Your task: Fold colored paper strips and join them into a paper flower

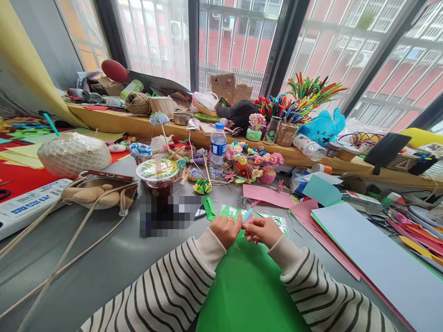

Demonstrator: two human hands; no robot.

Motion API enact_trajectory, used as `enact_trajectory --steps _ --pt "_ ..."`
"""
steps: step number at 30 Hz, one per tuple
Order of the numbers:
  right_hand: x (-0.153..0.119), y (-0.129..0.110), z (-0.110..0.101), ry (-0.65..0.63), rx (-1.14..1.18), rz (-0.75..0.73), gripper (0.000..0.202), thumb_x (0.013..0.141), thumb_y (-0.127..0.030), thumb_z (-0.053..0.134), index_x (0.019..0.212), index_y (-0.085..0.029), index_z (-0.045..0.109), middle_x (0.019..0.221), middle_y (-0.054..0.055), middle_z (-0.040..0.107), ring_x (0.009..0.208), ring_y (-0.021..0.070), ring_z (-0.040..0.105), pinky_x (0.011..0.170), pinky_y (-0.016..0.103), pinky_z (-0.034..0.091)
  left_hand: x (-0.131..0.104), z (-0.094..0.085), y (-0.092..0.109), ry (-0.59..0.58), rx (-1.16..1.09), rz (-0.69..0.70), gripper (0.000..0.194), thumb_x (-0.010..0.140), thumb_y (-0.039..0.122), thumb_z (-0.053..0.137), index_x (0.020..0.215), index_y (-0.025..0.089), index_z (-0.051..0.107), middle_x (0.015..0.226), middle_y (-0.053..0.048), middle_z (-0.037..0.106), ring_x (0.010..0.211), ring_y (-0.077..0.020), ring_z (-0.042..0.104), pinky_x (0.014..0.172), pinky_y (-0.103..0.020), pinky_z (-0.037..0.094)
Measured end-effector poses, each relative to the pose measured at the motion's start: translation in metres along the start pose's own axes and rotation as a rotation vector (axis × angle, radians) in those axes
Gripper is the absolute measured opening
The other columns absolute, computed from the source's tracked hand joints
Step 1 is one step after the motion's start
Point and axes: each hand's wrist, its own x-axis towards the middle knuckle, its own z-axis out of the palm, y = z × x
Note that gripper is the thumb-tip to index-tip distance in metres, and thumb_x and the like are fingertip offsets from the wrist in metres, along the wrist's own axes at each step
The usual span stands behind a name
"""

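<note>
- step in hand, as judged: fine fingertip work on small blue-and-pink piece (247, 215), held above far end of green sheet (249, 286).
- right hand (263, 230): grip pinches piece.
- left hand (225, 229): index finger at piece; grip closure cannot be told.
- next move likely calls for light, steady pressure.

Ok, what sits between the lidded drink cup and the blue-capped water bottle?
In the head view, flat wooden sticks, a greyish-purple flower and a green lotus-like flower lie between the drink cup and the water bottle.
</note>
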Motion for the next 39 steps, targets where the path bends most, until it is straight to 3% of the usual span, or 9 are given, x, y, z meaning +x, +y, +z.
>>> enact_trajectory --steps 7,14,20,25,28,33,36,39 --pt "-0.003 -0.007 0.0 0.049 -0.477 -0.174 0.014 0.065 -0.022 0.055 0.054 -0.014 0.056 0.045 -0.002 0.056 0.039 0.0087 0.053 0.034 0.017 0.034 -0.001 0.003 0.001 0.018 -0.021 0.013 0.019 0.079 0.01 0.04 0.084 0.011 0.058 0.042 0.001 0.049 0.036 -0.0133 0.046 0.04 -0.025 0.024" --pt "-0.005 -0.023 0.003 0.074 -1.063 -0.426 0.014 0.065 -0.01 0.051 0.054 -0.017 0.056 0.05 0.001 0.058 0.051 0.014 0.056 0.05 0.024 0.037 0.0 0.006 0.002 -0.007 -0.057 -0.032 0.019 0.081 0.013 0.038 0.083 0.014 0.057 0.042 0.001 0.05 0.037 -0.0124 0.048 0.039 -0.025 0.025" --pt "-0.009 -0.034 0.013 0.011 -1.497 -0.593 0.016 0.069 -0.005 0.047 0.064 -0.013 0.06 0.07 0.011 0.062 0.064 0.0194 0.057 0.05 0.026 0.031 0.001 0.002 0.0 -0.151 -0.177 -0.118 0.028 0.083 0.021 0.033 0.068 0.016 0.056 0.042 0.0 0.05 0.037 -0.0111 0.048 0.038 -0.022 0.027" --pt "-0.013 -0.03 0.023 -0.063 -1.689 -0.688 0.02 0.075 -0.005 0.043 0.071 -0.011 0.061 0.071 0.012 0.061 0.065 0.0213 0.056 0.046 0.029 0.029 0.004 -0.003 -0.005 -0.356 -0.424 -0.216 0.025 0.079 0.023 0.039 0.061 0.016 0.055 0.048 -0.002 0.056 0.043 -0.0127 0.052 0.041 -0.022 0.032" --pt "-0.016 -0.025 0.023 -0.103 -1.856 -0.876 0.023 0.076 -0.004 0.039 0.072 -0.011 0.061 0.067 0.011 0.059 0.06 0.02 0.053 0.043 0.03 0.026 0.008 -0.006 -0.007 -0.481 -0.532 -0.318 0.02 0.075 0.023 0.045 0.059 0.017 0.058 0.052 -0.001 0.06 0.047 -0.0131 0.054 0.042 -0.021 0.031" --pt "-0.019 -0.017 0.018 -0.095 -1.956 -1.23 0.03 0.078 -0.002 0.034 0.069 -0.012 0.06 0.06 0.008 0.056 0.054 0.016 0.046 0.042 0.029 0.023 0.009 -0.004 -0.011 -0.535 -0.767 -0.383 0.017 0.071 0.017 0.047 0.063 0.018 0.062 0.052 0.003 0.06 0.048 -0.0089 0.05 0.045 -0.017 0.033" --pt "-0.019 -0.018 0.013 -0.132 -1.916 -1.316 0.033 0.081 -0.004 0.031 0.066 -0.013 0.059 0.06 0.008 0.055 0.052 0.0149 0.043 0.042 0.03 0.021 0.008 0.0 -0.013 -0.542 -0.983 -0.421 0.018 0.07 0.016 0.045 0.068 0.015 0.063 0.057 0.003 0.061 0.054 -0.0084 0.051 0.049 -0.015 0.035" --pt "-0.019 -0.021 0.008 -0.162 -1.939 -1.349 0.035 0.083 -0.007 0.029 0.068 -0.015 0.059 0.062 0.007 0.056 0.053 0.0142 0.043 0.044 0.03 0.021 0.007 0.002 -0.013 -0.542 -1.054 -0.432 0.022 0.073 0.019 0.043 0.07 0.013 0.064 0.06 0.002 0.062 0.058 -0.0089 0.051 0.051 -0.015 0.036"
